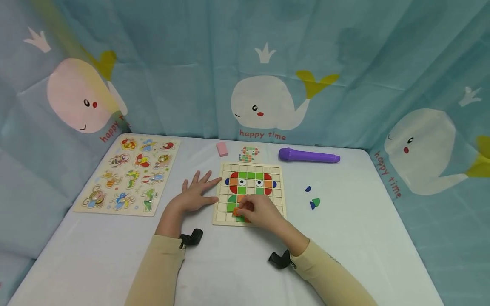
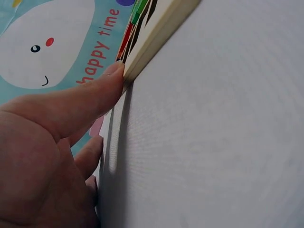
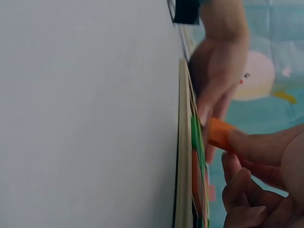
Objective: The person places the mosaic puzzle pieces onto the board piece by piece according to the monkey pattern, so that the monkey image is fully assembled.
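A wooden grid board (image 1: 218,217) lies on the table, with red, green, orange and blue pieces and two eye pieces set in its squares. My right hand (image 1: 263,211) pinches an orange piece (image 3: 220,133) between thumb and finger, just over the lower part of the board. In the right wrist view that piece stands a little off the board's surface. My left hand (image 1: 194,196) lies with spread fingers at the board's left edge. Its thumb (image 2: 102,92) touches the board's side in the left wrist view. Part of the pattern is hidden under the right hand.
Right of the board lie a loose blue piece (image 1: 308,188) and a green piece (image 1: 316,201) beside another blue one. Behind it are a purple microphone-shaped stick (image 1: 311,156), a pattern card (image 1: 249,154) and a pink block (image 1: 222,149). An insect puzzle board (image 1: 132,178) lies at left.
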`<action>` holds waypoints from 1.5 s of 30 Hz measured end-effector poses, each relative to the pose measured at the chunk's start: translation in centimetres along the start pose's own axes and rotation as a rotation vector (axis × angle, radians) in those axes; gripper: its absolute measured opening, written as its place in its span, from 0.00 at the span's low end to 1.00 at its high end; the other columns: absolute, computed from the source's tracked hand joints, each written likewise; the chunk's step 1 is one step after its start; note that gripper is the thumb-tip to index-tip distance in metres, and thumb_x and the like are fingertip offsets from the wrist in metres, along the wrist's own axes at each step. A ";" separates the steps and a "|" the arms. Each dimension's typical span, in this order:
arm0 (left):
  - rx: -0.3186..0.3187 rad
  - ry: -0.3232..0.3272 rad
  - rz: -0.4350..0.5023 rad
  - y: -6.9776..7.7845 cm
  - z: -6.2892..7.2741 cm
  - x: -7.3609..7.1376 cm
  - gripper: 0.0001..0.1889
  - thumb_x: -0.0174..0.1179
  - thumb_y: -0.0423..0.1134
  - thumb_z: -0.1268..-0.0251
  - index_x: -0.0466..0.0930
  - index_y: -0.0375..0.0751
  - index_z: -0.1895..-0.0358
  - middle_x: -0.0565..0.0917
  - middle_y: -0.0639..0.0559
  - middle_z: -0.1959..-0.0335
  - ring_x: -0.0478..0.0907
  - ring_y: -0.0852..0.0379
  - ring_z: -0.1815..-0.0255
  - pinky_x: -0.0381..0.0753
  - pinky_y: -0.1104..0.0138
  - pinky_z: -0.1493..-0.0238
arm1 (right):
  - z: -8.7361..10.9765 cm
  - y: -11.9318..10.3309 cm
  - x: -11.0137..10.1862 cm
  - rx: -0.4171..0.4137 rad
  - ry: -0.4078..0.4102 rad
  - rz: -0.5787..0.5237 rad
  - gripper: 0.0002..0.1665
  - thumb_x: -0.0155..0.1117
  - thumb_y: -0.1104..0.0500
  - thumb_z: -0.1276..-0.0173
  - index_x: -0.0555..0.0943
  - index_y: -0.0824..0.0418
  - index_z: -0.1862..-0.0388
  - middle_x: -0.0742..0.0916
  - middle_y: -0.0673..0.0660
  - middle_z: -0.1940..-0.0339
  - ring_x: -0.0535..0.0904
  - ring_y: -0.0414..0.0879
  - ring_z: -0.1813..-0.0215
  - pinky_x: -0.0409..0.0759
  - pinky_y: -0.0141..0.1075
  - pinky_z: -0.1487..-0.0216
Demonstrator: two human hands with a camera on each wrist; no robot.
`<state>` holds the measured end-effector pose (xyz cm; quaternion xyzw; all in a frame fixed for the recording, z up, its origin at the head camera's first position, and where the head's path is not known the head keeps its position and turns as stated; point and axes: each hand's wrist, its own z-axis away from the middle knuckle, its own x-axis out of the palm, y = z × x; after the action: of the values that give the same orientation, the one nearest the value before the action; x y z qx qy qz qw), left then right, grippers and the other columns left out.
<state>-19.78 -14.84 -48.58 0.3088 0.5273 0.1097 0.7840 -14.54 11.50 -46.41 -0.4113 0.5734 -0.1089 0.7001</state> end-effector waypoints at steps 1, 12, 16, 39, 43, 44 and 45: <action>-0.001 0.002 0.001 0.0 0.0 0.0 0.39 0.64 0.56 0.33 0.59 0.61 0.21 0.43 0.47 0.15 0.24 0.38 0.17 0.20 0.34 0.26 | -0.2 -0.2 0.3 -0.005 -0.003 0.006 0.06 0.72 0.52 0.33 0.84 0.50 0.68 0.81 0.41 0.78 0.73 0.36 0.74 0.71 0.28 0.72; 0.018 0.018 0.013 -0.1 0.1 0.1 0.39 0.64 0.55 0.33 0.60 0.59 0.21 0.45 0.45 0.15 0.24 0.36 0.17 0.20 0.33 0.26 | -1.0 -1.6 1.7 -0.002 -0.060 0.250 0.03 0.73 0.52 0.34 0.88 0.48 0.67 0.84 0.39 0.71 0.77 0.35 0.66 0.77 0.31 0.62; 0.018 0.015 0.012 -0.1 0.0 0.1 0.39 0.64 0.55 0.33 0.60 0.59 0.21 0.44 0.45 0.15 0.24 0.36 0.17 0.20 0.33 0.26 | -0.6 -1.5 1.1 -0.003 -0.063 0.234 0.04 0.72 0.52 0.33 0.88 0.50 0.63 0.84 0.40 0.71 0.77 0.37 0.67 0.76 0.31 0.64; -0.002 -0.014 0.016 0.0 0.0 -0.1 0.39 0.63 0.56 0.32 0.58 0.61 0.20 0.42 0.47 0.15 0.22 0.39 0.17 0.19 0.35 0.26 | 6.0 7.3 -9.4 0.274 0.131 0.163 0.13 0.68 0.64 0.32 0.87 0.56 0.49 0.89 0.52 0.55 0.80 0.46 0.57 0.79 0.40 0.59; 0.006 -0.011 0.013 0.0 0.1 0.0 0.39 0.63 0.55 0.32 0.58 0.60 0.20 0.43 0.46 0.15 0.23 0.37 0.17 0.19 0.34 0.26 | 7.5 9.0 -10.9 0.306 0.152 0.214 0.18 0.66 0.69 0.33 0.86 0.58 0.46 0.87 0.60 0.52 0.81 0.55 0.52 0.80 0.50 0.50; 0.009 -0.007 0.012 -0.1 0.1 0.0 0.39 0.63 0.55 0.32 0.58 0.60 0.20 0.43 0.45 0.15 0.23 0.37 0.17 0.20 0.34 0.26 | 7.8 9.4 -11.3 0.314 0.159 0.220 0.19 0.66 0.71 0.34 0.85 0.59 0.45 0.87 0.62 0.49 0.81 0.59 0.48 0.80 0.53 0.47; 0.013 -0.004 0.013 -0.1 0.2 0.0 0.39 0.63 0.55 0.32 0.59 0.59 0.20 0.43 0.45 0.15 0.23 0.37 0.17 0.19 0.34 0.26 | 8.1 9.7 -11.6 0.322 0.164 0.221 0.20 0.65 0.72 0.34 0.85 0.60 0.45 0.86 0.64 0.46 0.81 0.62 0.44 0.79 0.57 0.43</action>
<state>-19.66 -14.95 -48.55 0.3175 0.5245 0.1110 0.7822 -14.10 28.59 -44.92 -0.2186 0.6453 -0.1545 0.7155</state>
